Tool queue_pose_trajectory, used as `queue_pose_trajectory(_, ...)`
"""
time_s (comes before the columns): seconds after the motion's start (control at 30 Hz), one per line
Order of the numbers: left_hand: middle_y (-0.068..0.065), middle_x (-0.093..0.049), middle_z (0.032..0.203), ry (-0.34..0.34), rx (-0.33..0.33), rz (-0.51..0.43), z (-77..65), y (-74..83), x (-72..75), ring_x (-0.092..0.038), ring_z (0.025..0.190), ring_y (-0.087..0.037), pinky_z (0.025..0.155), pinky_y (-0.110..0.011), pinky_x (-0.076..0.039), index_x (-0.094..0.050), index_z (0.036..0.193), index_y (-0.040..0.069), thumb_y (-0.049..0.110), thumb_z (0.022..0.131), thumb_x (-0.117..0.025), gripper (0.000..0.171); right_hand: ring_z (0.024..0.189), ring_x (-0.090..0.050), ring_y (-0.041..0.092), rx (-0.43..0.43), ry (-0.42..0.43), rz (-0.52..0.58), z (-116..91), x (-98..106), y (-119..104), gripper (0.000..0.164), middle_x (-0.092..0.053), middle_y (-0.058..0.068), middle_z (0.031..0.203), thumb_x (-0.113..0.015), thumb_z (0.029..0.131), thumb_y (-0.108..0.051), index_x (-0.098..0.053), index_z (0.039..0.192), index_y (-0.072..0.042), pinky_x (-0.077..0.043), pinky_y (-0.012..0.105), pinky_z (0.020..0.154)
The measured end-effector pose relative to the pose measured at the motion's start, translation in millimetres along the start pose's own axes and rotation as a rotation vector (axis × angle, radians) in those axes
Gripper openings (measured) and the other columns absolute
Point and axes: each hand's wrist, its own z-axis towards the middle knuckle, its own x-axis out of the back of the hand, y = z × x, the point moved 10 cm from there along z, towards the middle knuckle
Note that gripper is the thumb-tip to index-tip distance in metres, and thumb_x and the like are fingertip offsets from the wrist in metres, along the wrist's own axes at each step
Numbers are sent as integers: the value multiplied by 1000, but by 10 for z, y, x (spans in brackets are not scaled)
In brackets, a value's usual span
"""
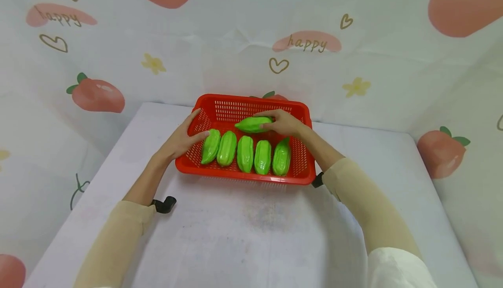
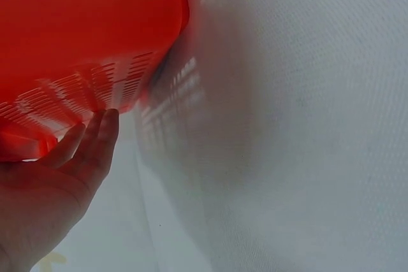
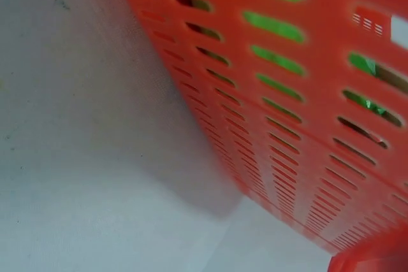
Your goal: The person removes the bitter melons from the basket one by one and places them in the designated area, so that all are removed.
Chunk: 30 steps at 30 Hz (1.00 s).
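Note:
A red plastic basket (image 1: 240,175) with slotted walls stands on the table, and several glossy green star fruits (image 1: 245,153) lie side by side along its near side. At the basket's left end, my left hand (image 1: 178,142) holds the rim, thumb over the inside and fingers outside. In the left wrist view those fingers (image 2: 95,141) lie against the slotted outer wall. My right hand (image 1: 284,123) reaches over the right part of the basket and grips another star fruit (image 1: 251,125), lying crosswise behind the row. The right wrist view shows the basket wall (image 3: 255,103) with green behind its slots; the hand is hidden there.
The basket sits toward the back of a white table (image 1: 235,231), close to a printed cloth backdrop (image 1: 235,74). Black wrist devices (image 1: 165,205) are worn at both cuffs. More cloth hangs at the left and right sides.

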Motion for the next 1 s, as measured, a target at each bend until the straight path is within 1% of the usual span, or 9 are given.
queue_pose_trajectory(0.07,-11,-13,165,2,3,-7,-13,-1,5,-24,145,-37,114,-61,-22,-6,161,30,41,95,-62,87,92,-54,22,7,19,29,-9,32,-3,44,-62,6,111,-67,96,-26,-60,139,-25,-47,35,80)
queue_pose_trajectory(0.13,-10,-13,165,4,7,-11,-25,0,11,-24,145,-36,115,-60,-21,-6,161,30,41,95,-62,87,93,-57,22,13,37,63,-21,67,-5,44,-62,5,113,-67,96,-26,-60,139,-24,-50,35,81)
queue_pose_trajectory(0.3,-10,-13,165,2,14,-18,-29,2,13,-23,145,-37,115,-60,-20,-5,161,30,42,95,-62,87,95,-62,31,41,83,120,-69,161,-46,44,-61,7,117,-67,96,-25,-59,140,-21,-54,39,83)
queue_pose_trajectory(0.47,-10,-14,165,2,8,-23,-12,1,3,-24,145,-36,115,-60,-21,-5,161,31,45,95,-61,87,95,-63,31,74,122,108,-129,240,-90,42,-59,5,120,-67,96,-25,-61,138,-20,-54,40,83)
queue_pose_trajectory(0.57,-11,-16,164,4,9,-28,-7,-5,6,-28,142,-37,113,-60,-25,-6,161,32,49,94,-60,88,94,-62,25,86,141,93,-162,288,-109,41,-58,3,123,-67,96,-26,-61,137,-21,-53,39,84)
queue_pose_trajectory(0.7,-10,-16,164,19,8,-8,-1,-9,28,-25,144,-36,114,-61,-23,-8,161,32,50,95,-60,86,96,-58,19,94,168,68,-230,365,-140,42,-58,1,128,-67,96,-30,-61,137,-23,-50,36,86)
queue_pose_trajectory(0.77,-9,-15,164,20,7,3,-6,-14,29,-22,146,-36,114,-61,-21,-8,161,32,49,95,-60,86,97,-57,19,96,171,78,-273,381,-150,42,-58,1,128,-68,95,-30,-62,136,-23,-49,34,86)
queue_pose_trajectory(0.9,-9,-14,165,16,2,7,-13,-26,13,-21,147,-36,115,-62,-20,-8,161,30,45,96,-60,84,96,-57,23,93,176,102,-412,412,-225,42,-60,7,127,-67,96,-25,-61,137,-16,-49,32,84)
queue_pose_trajectory(1.0,-9,-14,165,22,-8,10,-12,-16,20,-20,147,-35,115,-61,-19,-9,161,30,44,96,-59,83,97,-56,26,97,175,121,-469,449,-239,43,-60,10,126,-66,97,-20,-59,138,-13,-48,33,84)
